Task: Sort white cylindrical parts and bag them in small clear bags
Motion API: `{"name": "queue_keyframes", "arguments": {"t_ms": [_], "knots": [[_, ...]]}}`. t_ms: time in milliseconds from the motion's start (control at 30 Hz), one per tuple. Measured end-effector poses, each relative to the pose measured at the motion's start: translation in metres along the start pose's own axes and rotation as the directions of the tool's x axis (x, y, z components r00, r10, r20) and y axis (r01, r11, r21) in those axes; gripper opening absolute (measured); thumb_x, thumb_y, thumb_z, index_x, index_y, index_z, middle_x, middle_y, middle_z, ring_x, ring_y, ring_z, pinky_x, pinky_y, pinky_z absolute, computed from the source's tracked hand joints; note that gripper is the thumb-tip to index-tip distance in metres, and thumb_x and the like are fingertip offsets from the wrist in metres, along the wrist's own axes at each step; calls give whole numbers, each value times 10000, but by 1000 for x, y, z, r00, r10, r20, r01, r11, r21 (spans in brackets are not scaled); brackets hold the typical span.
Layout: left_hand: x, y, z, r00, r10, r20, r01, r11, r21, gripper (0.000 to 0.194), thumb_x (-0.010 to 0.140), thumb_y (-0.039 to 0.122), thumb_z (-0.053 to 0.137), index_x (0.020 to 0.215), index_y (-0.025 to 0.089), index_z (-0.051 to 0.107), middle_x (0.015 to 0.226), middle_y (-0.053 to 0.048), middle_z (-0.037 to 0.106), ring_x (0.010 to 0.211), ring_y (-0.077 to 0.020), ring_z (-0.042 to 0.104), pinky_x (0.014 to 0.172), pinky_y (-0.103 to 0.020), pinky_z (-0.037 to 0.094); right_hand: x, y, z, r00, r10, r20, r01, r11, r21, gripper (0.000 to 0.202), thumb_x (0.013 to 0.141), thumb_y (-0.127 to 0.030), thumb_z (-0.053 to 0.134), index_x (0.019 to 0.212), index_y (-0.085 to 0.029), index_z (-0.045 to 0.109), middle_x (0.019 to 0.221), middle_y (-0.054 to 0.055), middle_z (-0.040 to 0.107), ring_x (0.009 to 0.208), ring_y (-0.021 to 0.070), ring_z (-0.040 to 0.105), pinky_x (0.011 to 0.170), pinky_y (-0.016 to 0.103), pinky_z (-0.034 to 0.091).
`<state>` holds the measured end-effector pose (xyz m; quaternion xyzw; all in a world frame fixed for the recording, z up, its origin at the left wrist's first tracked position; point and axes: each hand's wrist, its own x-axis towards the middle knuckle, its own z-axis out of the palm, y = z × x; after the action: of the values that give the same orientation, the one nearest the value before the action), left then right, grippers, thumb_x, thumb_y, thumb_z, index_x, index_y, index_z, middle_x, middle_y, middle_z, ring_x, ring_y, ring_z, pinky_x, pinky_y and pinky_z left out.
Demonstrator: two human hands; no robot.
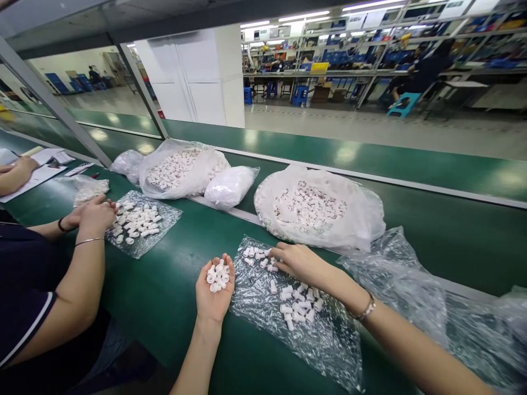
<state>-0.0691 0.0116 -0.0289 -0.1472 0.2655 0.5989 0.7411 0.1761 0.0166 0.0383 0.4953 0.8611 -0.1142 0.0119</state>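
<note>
My left hand is palm up and cupped around a small heap of short white tubular plastic fittings. To its right lies a clear plastic bag, flat on the green bench. Loose white fittings are scattered over this bag in two groups. At the upper group my right hand reaches in palm down, its fingers bent and their tips on a white fitting. Part of that piece is hidden by the fingers. Just behind stands a large open white bag full of similar fittings.
At left, a co-worker's hands are over more fittings on another clear bag. Behind stand another full bag and a closed white bag. Crumpled clear plastic lies right. Another person's hand rests by papers.
</note>
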Motion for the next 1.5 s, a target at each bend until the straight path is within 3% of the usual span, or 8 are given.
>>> {"name": "queue_keyframes", "arguments": {"t_ms": [267, 433, 700, 867, 1067, 1233, 1367, 1500], "knots": [[-1, -2, 0, 1000, -26, 8, 26, 1000, 17, 187, 930, 167, 488, 867, 108, 655, 1016, -129, 665, 1020, -219, 662, 853, -359, 591, -41, -19, 11, 992, -88, 86, 91, 995, -32, 167, 838, -288, 718, 908, -179, 612, 898, 56, 657, 831, 232, 613, 677, 315, 433], [0, -1, -1, 1000, -20, 10, 20, 1000, 17, 207, 931, 164, 487, 842, 104, 664, 998, -127, 675, 1012, -211, 665, 858, -357, 588, -31, -23, 21, 985, -174, 11, 175, 983, -63, 113, 856, -233, 680, 928, -190, 605, 886, 46, 646, 819, 220, 594, 725, 330, 419], [-3, -1, 2, 1000, -28, -6, 28, 1000, -8, 204, 936, 168, 485, 860, 100, 662, 1016, -134, 665, 1018, -221, 662, 859, -359, 587, -25, -12, 11, 979, -167, 120, 186, 966, -178, 128, 825, -76, 608, 902, -178, 600, 836, 56, 661, 776, 209, 614, 712, 317, 403], [-4, 0, 2, 1000, -20, -6, 20, 1000, -10, 206, 935, 168, 491, 845, 98, 663, 1005, -131, 668, 1009, -216, 666, 861, -357, 586, -16, -15, 10, 946, -288, 150, 314, 927, -202, 291, 801, 45, 528, 976, -185, 564, 810, 13, 639, 654, 155, 561, 653, 292, 368], [-2, 0, 2, 1000, -7, 2, 7, 1000, 24, 214, 933, 165, 481, 840, 107, 665, 987, -125, 681, 1005, -210, 670, 858, -360, 587, 8, -25, 9, 913, -379, 151, 401, 903, -152, 172, 897, -46, 512, 937, -195, 587, 753, -5, 601, 586, 131, 511, 537, 270, 299], [-1, 1, 1, 1000, -1, 0, 1, 1000, 29, 218, 929, 165, 481, 829, 107, 665, 981, -122, 682, 1012, -209, 669, 869, -353, 582, 28, -29, -2, 931, -348, 111, 362, 920, -148, 93, 926, -160, 554, 1016, -175, 573, 838, 27, 624, 657, 150, 562, 542, 269, 336], [-2, 1, 1, 1000, -8, -1, 8, 1000, 30, 216, 930, 167, 477, 835, 112, 663, 984, -120, 680, 1002, -204, 672, 860, -351, 585, 2, -14, -16, 954, -295, 55, 298, 952, -69, 86, 949, -226, 553, 1019, -179, 567, 867, 33, 627, 746, 172, 594, 607, 273, 395], [-4, 0, 1, 999, -33, 10, 33, 999, 22, 215, 934, 170, 476, 844, 109, 662, 996, -124, 672, 1005, -205, 667, 853, -348, 585, -44, 2, -9, 973, -218, 74, 214, 975, 52, 55, 937, -183, 547, 977, -194, 583, 850, 18, 620, 741, 170, 596, 633, 277, 415]]}}
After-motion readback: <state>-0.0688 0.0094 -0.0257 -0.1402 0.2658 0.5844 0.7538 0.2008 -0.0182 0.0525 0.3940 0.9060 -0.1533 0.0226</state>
